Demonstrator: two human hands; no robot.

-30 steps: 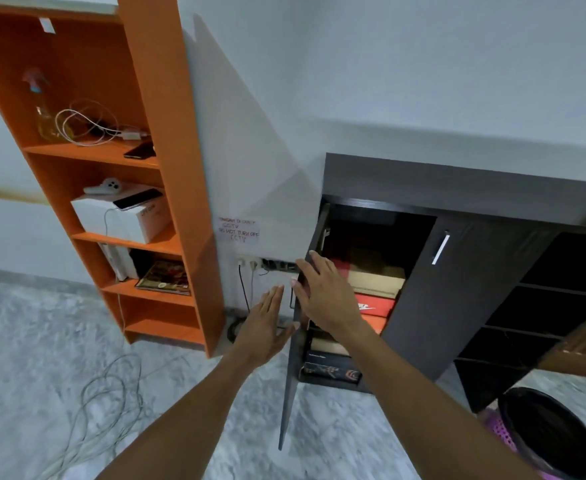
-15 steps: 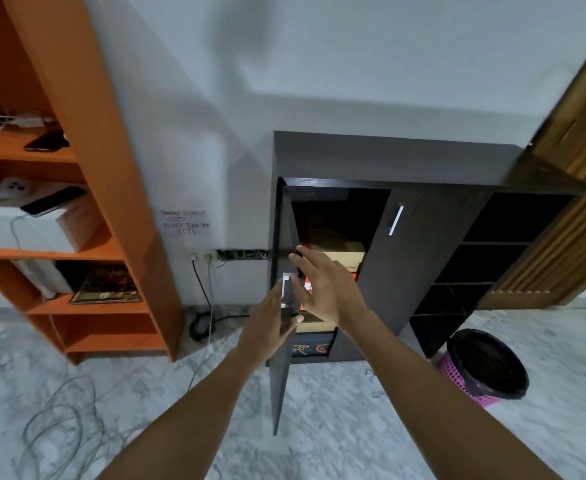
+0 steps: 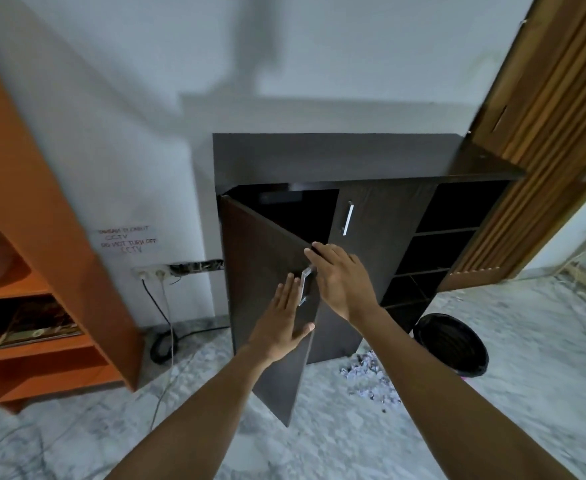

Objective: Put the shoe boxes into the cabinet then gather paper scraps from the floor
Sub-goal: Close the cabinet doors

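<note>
Closing the left door (image 3: pixel 267 271) of the dark cabinet (image 3: pixel 336 157) looks to be the job right now. The left hand (image 3: pixel 281 323) lies flat on the door's face, fingers straight, holding nothing. The right hand (image 3: pixel 345 282) lies over the free edge just beside the silver handle (image 3: pixel 305 286), fingers nearly straight; whether its thumb hooks behind the edge, I can't tell.

To do this well, I'd say push from the flat palm and get those right fingers out of the gap before the door meets its neighbour, or they'll be pinched. Ease it, no slam.

And the shoe boxes? Not visible. The opening above the door is black, so I can only presume they're inside. The paper scraps (image 3: pixel 367 375) lie heaped on the floor at the cabinet's foot, near the black bin (image 3: pixel 452 344), partly cut off by the right forearm. The wall note (image 3: pixel 128 239) is too blurred to read properly.
</note>
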